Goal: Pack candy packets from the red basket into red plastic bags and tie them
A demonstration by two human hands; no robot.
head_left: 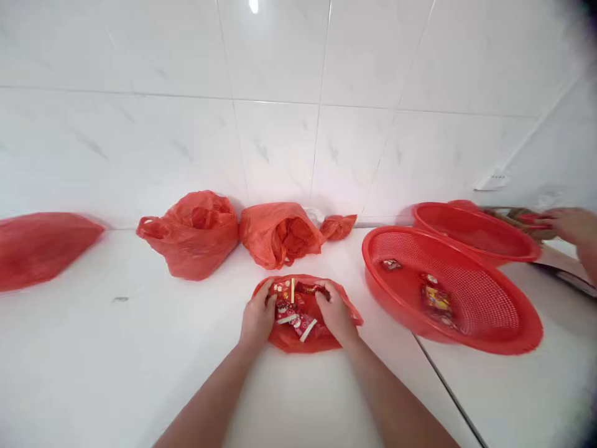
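A red plastic bag (pixel 280 339) lies open on the white table in front of me, with several small packets inside. My left hand (pixel 258 316) is at its left side, fingers closed on a red packet with yellow flower shapes (pixel 281 289). At the right side my right hand (pixel 336 313) pinches the end of a narrow dark red wrapped snack (pixel 306 288). Between the hands lie red-and-white packets (pixel 303 326) with pale edges. Parts of both hands' fingertips are hidden by the packets.
To the right stands a red perforated basket (pixel 387 305) holding a few wrapped pieces (pixel 437 298). Behind it is another red basket (pixel 480 233); another person's hand (pixel 571 227) is beyond. Red bags (pixel 200 239) sit along the tiled wall, and one (pixel 41 249) lies far left.
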